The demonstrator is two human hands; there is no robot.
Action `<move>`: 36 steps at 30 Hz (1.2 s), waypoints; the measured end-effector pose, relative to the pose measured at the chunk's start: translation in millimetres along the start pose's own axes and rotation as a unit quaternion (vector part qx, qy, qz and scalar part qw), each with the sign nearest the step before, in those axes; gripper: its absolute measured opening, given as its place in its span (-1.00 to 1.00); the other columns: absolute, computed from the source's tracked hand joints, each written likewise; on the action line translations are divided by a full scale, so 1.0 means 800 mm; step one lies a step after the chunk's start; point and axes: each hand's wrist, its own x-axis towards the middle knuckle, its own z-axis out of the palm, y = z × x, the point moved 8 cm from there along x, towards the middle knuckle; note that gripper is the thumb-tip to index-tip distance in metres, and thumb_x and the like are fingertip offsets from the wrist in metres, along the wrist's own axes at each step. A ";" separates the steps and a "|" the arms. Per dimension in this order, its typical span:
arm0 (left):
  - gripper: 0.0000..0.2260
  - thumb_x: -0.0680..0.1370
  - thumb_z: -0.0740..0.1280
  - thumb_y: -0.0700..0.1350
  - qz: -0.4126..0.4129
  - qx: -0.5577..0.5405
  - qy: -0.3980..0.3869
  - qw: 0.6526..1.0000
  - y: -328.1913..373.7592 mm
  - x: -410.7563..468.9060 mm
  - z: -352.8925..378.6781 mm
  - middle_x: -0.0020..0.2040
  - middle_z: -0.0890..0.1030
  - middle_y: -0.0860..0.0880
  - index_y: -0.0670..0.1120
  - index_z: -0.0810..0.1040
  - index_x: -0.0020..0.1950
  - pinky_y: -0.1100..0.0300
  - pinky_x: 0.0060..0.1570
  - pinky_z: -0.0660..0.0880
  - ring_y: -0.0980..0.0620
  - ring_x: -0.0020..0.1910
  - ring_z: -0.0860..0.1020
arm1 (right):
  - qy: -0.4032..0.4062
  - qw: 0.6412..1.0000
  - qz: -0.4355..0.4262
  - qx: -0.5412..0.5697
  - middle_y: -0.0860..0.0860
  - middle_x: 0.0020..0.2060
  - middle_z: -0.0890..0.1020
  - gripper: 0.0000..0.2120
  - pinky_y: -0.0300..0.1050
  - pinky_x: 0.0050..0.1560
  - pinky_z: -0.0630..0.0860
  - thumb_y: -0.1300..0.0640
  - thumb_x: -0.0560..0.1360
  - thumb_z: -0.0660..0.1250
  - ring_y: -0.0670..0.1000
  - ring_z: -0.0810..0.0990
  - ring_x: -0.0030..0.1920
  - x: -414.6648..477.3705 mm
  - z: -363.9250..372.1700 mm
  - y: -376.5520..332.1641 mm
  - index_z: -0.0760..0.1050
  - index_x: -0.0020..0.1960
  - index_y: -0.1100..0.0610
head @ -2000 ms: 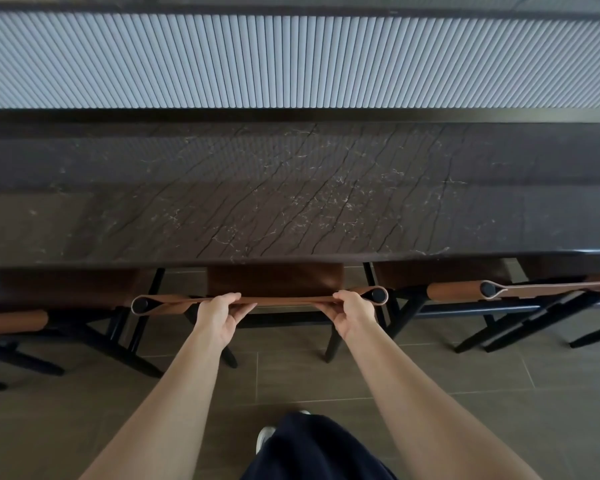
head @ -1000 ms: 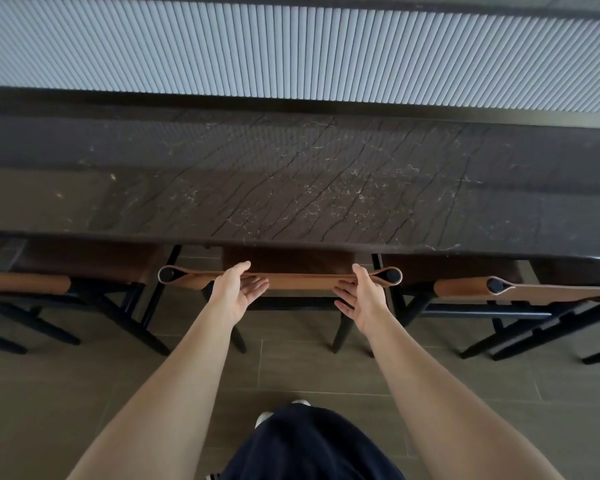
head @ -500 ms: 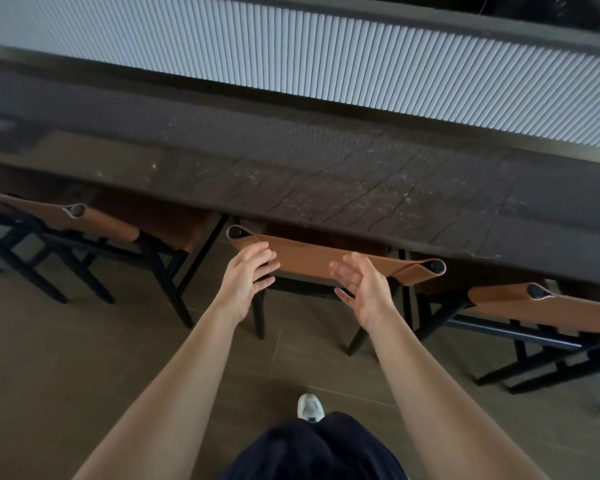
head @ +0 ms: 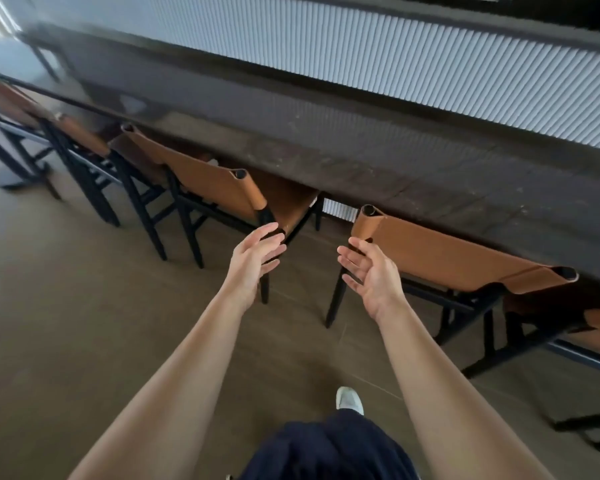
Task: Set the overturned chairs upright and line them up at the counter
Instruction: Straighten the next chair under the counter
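Both hands empty: left hand [head: 253, 261] and right hand [head: 371, 275] have fingers spread and hold nothing, hovering short of the counter [head: 361, 147]. All chairs in view are upright with seats tucked under the counter's near edge: near chair [head: 447, 258] by the right hand, next chair [head: 215, 188] by the left, further chairs [head: 84, 136] down the counter. Likely the line-up step, between chairs. Next probably needs a two-handed backrest grip to square up the next chair. No overturned chair visible.

Bare floor [head: 309, 275] lies open between the left chair [head: 205, 183] and right chair [head: 447, 258]; the counter [head: 395, 161] overhangs both seats
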 end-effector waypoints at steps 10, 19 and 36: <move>-0.77 0.58 0.32 -0.16 0.015 -0.037 0.084 0.996 0.032 0.010 -0.143 0.18 0.64 0.00 0.12 0.57 0.17 0.01 0.28 0.47 0.05 0.17 0.61 | -0.064 0.997 0.029 -0.028 0.00 -0.04 0.74 -0.79 0.05 0.20 0.48 0.03 0.60 0.26 0.01 0.67 0.09 0.018 0.156 0.026 0.61 0.13 0.06; -0.74 0.58 0.32 -0.15 -0.014 -0.024 0.130 0.991 0.070 0.117 -0.228 0.20 0.62 -0.03 0.02 0.53 0.26 0.03 0.25 0.48 0.03 0.17 0.60 | -0.092 0.993 0.069 -0.021 0.01 -0.05 0.74 -0.77 0.04 0.18 0.51 0.02 0.60 0.24 0.01 0.69 0.06 0.114 0.287 0.043 0.61 0.12 0.08; -0.73 0.59 0.32 -0.04 -0.104 -0.040 0.144 0.983 0.096 0.307 -0.294 0.19 0.58 -0.06 -0.06 0.47 0.27 -0.04 0.22 0.51 -0.03 0.17 0.58 | -0.017 0.983 0.181 0.014 0.15 0.10 0.67 -0.56 0.05 0.11 0.49 0.02 0.61 0.23 0.09 0.64 0.12 0.234 0.400 0.048 0.32 0.42 0.20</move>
